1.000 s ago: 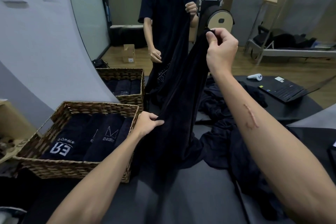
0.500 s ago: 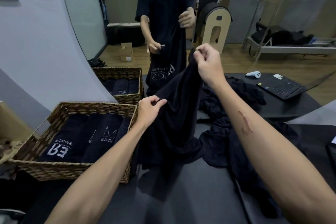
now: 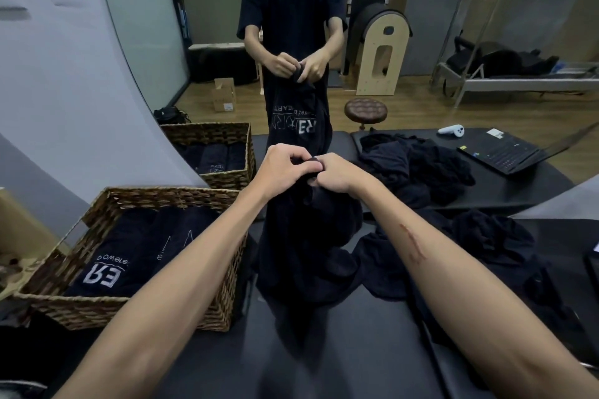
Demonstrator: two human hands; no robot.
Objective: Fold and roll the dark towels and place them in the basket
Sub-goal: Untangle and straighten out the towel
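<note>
Both hands meet just right of the basket: the left hand and right hand each have their grip pinched on the top edge of the dark towel, which hangs limp onto the table. It looks soft, light and floppy, so holding matched corners should keep folds even.

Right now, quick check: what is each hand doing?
Left hand: fingers curled, gripping the top edge of the dark towel.
Right hand: fingers curled, gripping the same towel edge beside it.
</note>
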